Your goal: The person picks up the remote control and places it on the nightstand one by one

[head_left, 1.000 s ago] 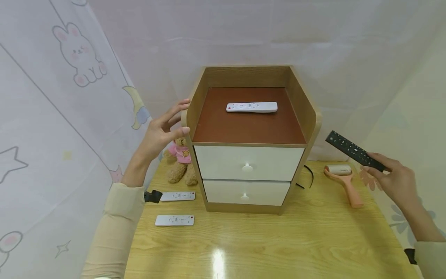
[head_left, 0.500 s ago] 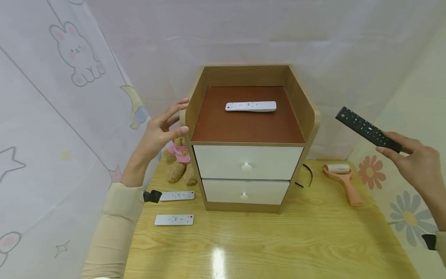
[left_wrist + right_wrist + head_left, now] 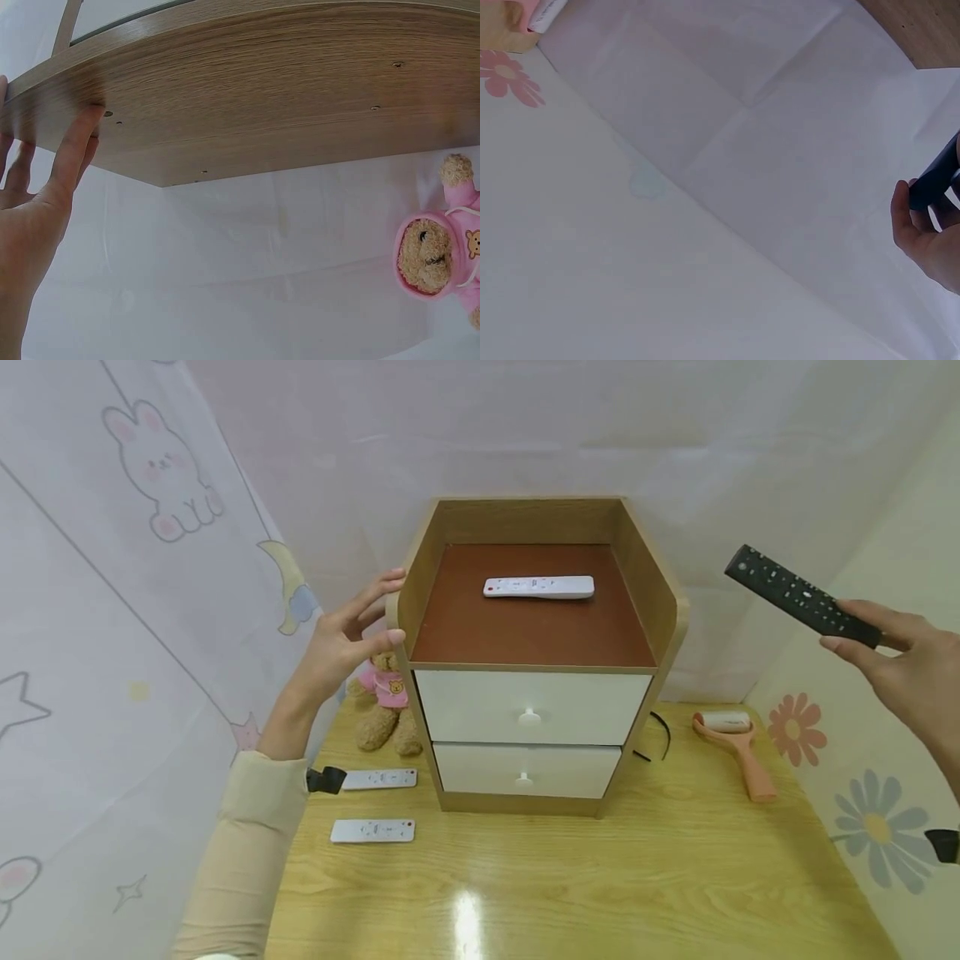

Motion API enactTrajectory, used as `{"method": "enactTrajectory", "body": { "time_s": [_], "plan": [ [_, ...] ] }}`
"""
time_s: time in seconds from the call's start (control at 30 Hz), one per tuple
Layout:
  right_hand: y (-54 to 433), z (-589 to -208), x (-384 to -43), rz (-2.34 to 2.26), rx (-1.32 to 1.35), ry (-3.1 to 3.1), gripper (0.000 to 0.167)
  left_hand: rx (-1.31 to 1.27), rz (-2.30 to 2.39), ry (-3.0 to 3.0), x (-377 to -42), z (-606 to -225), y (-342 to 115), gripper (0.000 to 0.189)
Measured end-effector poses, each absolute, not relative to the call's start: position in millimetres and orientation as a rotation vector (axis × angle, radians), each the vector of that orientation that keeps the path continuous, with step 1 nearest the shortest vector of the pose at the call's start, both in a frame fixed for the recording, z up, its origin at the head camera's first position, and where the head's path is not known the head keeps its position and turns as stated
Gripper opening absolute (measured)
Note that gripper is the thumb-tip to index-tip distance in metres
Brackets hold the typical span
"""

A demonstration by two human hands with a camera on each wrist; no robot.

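Observation:
In the head view my right hand (image 3: 918, 664) pinches a black remote control (image 3: 802, 597) by its lower end, thumb below and fingers above. The remote is tilted, in the air to the right of the small wooden cabinet (image 3: 532, 664). My left hand (image 3: 333, 647) touches the cabinet's left side with fairly straight fingers, its thumb by the front edge. In the left wrist view the fingertips rest on the outer wood panel (image 3: 247, 97). A white remote control (image 3: 538, 587) lies on the cabinet's brown top. Both white drawers look closed.
Two white remotes, one farther back (image 3: 381, 779) and one nearer (image 3: 372, 831), lie on the table (image 3: 570, 885) left of the cabinet. Behind them sits a teddy bear (image 3: 390, 693) in pink. To the right are a black curved strip (image 3: 664, 735) and an orange lint roller (image 3: 742, 752).
My right hand has risen and moved right with the black remote control. My left hand has stayed on the cabinet's side.

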State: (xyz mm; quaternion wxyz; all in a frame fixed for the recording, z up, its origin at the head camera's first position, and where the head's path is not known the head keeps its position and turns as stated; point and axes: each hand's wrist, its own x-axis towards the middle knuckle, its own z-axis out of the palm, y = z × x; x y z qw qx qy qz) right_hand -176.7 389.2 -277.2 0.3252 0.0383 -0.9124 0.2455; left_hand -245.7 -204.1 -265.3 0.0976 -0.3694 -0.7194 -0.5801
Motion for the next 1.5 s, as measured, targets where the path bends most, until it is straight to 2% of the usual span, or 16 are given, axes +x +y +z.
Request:
{"method": "enactTrajectory", "body": {
  "time_s": [0.63, 1.1, 1.5],
  "plan": [
    [352.1, -217.6, -195.6, 0.509, 0.186, -2.454, 0.046, -1.081, -1.728, -2.138, -243.9, -263.2, -206.2, 0.058],
    [316.6, -190.5, -207.2, 0.4, 0.473, -2.477, 0.047, -1.073, -1.746, -2.148, -260.2, -274.9, -212.7, 0.061],
    [280.0, -173.8, -222.0, 0.346, 0.632, -2.477, 0.045, -1.083, -1.743, -2.145, -261.6, -275.9, -212.2, 0.061]
  ]
}}
